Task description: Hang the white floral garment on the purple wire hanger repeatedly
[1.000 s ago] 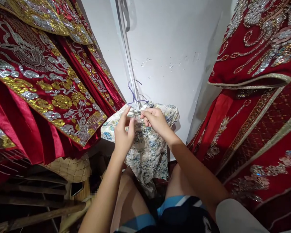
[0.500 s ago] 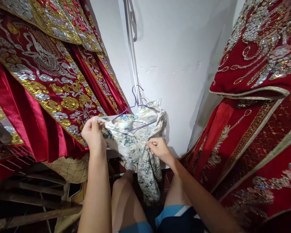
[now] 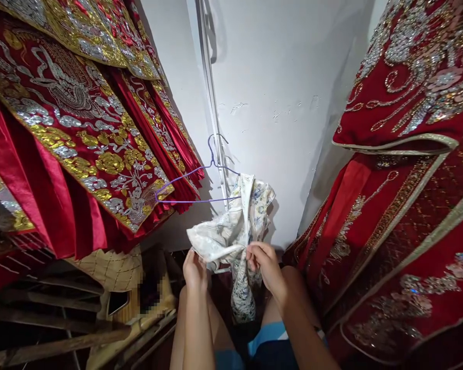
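A purple wire hanger (image 3: 193, 201) hangs at a narrow metal upright, its left shoulder bare. From its right shoulder a white floral-print garment (image 3: 244, 205) droops in folds, its lower part dangling between my knees. My left hand (image 3: 196, 270) has its fingers closed on the lower left edge of the cloth. Higher and to the right, my right hand (image 3: 263, 263) pinches a gathered fold of the same garment. The fingertips of both hands are partly hidden by the fabric.
Red costumes with gold and silver embroidery (image 3: 111, 162) hang on the left. Another beaded red costume (image 3: 401, 149) hangs on the right. A pale wall (image 3: 270, 67) with a metal upright (image 3: 209, 77) stands ahead. Wooden chair parts (image 3: 54, 313) and a phone (image 3: 118, 302) are at lower left.
The garment's left side has come off the hanger's left shoulder, leaving the wire bare. My left hand has moved down and right with the cloth. My right hand has shifted slightly right and down.
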Demonstrator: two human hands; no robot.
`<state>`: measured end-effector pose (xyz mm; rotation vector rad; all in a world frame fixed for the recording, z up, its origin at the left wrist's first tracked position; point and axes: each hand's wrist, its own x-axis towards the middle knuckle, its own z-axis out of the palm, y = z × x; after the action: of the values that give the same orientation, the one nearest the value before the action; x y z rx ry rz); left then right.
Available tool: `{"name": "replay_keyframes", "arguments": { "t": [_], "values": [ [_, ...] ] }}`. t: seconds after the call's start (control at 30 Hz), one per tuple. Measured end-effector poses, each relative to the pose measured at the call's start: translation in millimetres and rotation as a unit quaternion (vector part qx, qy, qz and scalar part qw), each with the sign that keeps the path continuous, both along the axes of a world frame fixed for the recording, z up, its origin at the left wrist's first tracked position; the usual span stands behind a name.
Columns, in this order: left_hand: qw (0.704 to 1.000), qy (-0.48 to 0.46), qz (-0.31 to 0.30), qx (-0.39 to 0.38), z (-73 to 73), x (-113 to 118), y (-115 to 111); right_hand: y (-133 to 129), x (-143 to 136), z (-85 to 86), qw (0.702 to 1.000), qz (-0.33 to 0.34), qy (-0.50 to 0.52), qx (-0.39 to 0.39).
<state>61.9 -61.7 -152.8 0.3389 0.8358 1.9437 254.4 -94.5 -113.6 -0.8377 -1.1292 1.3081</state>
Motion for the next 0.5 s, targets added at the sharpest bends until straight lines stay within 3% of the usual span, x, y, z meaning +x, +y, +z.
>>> {"name": "replay_keyframes", "arguments": {
  "t": [0.07, 0.17, 0.23, 0.33, 0.4, 0.5],
  "values": [
    [1.000, 0.004, -0.013, -0.002, 4.9, 11.8, -10.4, -10.0, 11.0, -14.2, 1.000, -0.007, 0.002, -0.015],
    [0.997, 0.022, -0.069, 0.034, 31.1, 29.1, -29.8, -15.8, 26.4, -28.1, 0.998, 0.032, -0.060, -0.007],
    [0.989, 0.048, -0.117, 0.082, 53.1, 44.4, -43.6, -12.2, 32.1, -29.4, 0.992, 0.048, -0.117, 0.008],
    [0.964, 0.138, -0.173, 0.150, 78.8, 70.5, -61.2, -1.4, 31.1, -21.7, 0.989, -0.003, -0.146, 0.012],
    [0.929, 0.267, -0.191, 0.173, 88.5, 83.7, -68.8, 4.1, 26.2, -12.8, 0.993, -0.006, -0.117, -0.003],
    [0.838, 0.489, -0.165, 0.177, 96.5, 87.6, -70.9, 6.1, 19.6, 4.8, 0.993, 0.112, -0.034, -0.026]
  ]
}}
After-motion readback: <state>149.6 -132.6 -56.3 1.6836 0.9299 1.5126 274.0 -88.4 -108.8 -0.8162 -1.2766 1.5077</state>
